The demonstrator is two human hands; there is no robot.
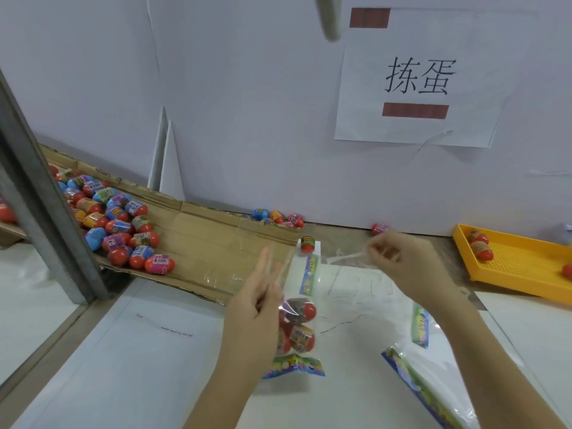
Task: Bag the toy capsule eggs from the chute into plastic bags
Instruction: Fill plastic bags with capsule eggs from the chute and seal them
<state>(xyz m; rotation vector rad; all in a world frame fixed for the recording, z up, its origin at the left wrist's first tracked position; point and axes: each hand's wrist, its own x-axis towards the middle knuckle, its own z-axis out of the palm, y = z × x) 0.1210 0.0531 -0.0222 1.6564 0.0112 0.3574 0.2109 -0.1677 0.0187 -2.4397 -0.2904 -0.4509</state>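
Note:
A clear plastic bag with a colourful printed strip hangs above the white table between my hands. Several red toy capsule eggs sit in its lower end. My left hand holds the bag's left edge, fingers nearly straight, thumb pinching the film. My right hand pinches a thin clear strip of the bag's top edge with curled fingers. The cardboard chute slopes down from the left, and a pile of capsule eggs lies on its upper part.
More eggs lie against the white wall; one stands on a white block, another lies further right. A yellow tray holding eggs stands at right. Empty printed bags lie at lower right. A metal post rises at left.

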